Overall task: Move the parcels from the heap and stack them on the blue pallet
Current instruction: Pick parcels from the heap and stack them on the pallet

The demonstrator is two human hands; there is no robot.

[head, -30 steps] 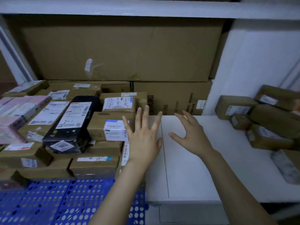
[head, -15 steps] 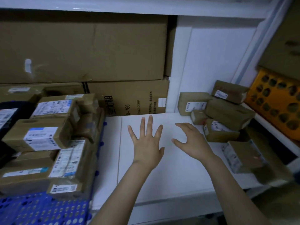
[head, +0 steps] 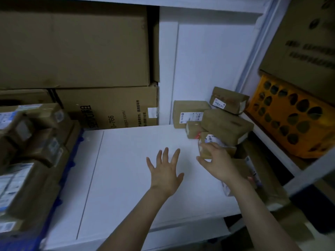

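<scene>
Brown parcels [head: 226, 124] with white labels, a white tabletop [head: 126, 169], an orange perforated crate [head: 290, 118], a blue pallet [head: 59, 196].

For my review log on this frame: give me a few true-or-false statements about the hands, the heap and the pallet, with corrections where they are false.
1. The left hand grips a parcel. False: the left hand is open, fingers spread, over the white surface, and holds nothing.
2. The right hand is on a small labelled parcel at the front of the heap. True: the right hand has its fingers and thumb around the small labelled parcel in the heap.
3. An orange crate stands to the right of the heap. True: the orange crate is there.
4. The blue pallet lies at the right edge of the view. False: the blue pallet is at the left, under stacked parcels.
</scene>
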